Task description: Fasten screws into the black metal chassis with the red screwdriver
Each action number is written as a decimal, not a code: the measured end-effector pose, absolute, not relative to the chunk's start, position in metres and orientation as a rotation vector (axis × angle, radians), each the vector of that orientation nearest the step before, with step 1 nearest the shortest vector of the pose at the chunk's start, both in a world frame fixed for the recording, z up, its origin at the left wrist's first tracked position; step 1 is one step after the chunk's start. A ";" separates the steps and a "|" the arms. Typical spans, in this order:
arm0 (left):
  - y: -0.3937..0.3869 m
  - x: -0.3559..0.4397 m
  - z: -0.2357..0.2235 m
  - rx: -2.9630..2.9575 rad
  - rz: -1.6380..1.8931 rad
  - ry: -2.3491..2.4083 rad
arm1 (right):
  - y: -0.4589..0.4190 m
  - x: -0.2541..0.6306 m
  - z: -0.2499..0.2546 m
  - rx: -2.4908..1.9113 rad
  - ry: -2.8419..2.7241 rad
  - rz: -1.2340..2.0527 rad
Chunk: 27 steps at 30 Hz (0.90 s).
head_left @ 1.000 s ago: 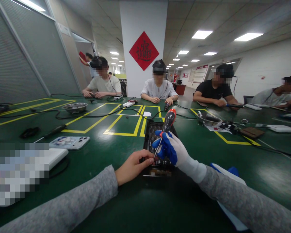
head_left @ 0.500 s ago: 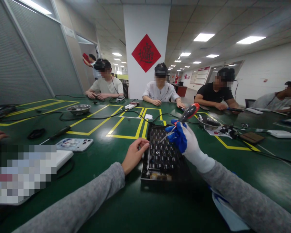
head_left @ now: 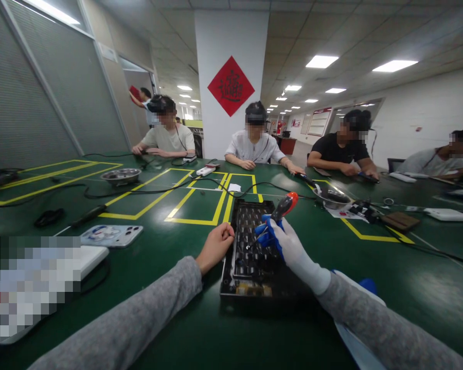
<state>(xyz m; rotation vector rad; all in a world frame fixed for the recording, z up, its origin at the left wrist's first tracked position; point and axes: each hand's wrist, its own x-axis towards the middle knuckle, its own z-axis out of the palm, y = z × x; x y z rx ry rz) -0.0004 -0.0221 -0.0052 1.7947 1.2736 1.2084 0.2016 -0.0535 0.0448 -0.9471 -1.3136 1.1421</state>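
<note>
A flat black box with rows of shiny dark parts [head_left: 250, 289] is set on a smooth green table [head_left: 177, 329], right between the two hands. A screwdriver with a red and black handle [head_left: 284, 206] is gripped by the right hand [head_left: 283, 237] (a white and blue glove is worn on it), and the handle is tipped up to the right. The bare left hand [head_left: 216, 247] is curled at the box's left edge; whether anything is pinched there cannot be told.

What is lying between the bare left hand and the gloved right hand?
The head view shows part of the black device between the left hand and right hand.
</note>
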 end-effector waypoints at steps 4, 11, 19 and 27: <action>-0.022 0.000 -0.005 1.805 1.207 1.247 | -0.056 0.204 0.046 -0.995 -1.320 0.929; -0.022 -0.002 -0.006 1.827 1.165 1.258 | -0.069 0.205 0.051 -1.062 -1.512 0.735; -0.021 -0.003 -0.010 1.866 1.154 1.266 | -0.070 0.203 0.051 -1.092 -1.566 0.742; -0.026 -0.003 -0.008 1.880 1.173 1.292 | -0.071 0.203 0.050 -1.071 -1.531 0.754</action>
